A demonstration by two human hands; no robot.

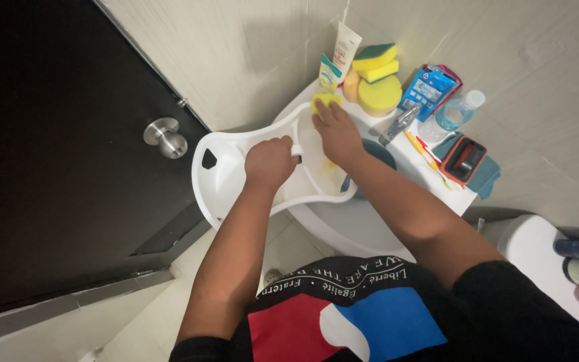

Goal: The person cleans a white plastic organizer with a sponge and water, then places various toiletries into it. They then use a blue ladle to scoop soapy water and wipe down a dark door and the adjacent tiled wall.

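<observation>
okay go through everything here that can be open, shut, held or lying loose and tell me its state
White plastic tray: tilted over the sink, gripped by the left hand.
Yellow sponge: pressed on the tray by the right hand.
Door: shut.
Faucet: no water visible.
Water bottle: capped, lying down.

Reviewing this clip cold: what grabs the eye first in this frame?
At centre, the left hand grips a white moulded plastic seat-shaped piece held over a white sink, while the right hand presses a small yellow sponge against it. Behind them, stacked yellow-and-green sponges stand on the sink's back ledge; a black door with a round metal knob fills the left.
</observation>
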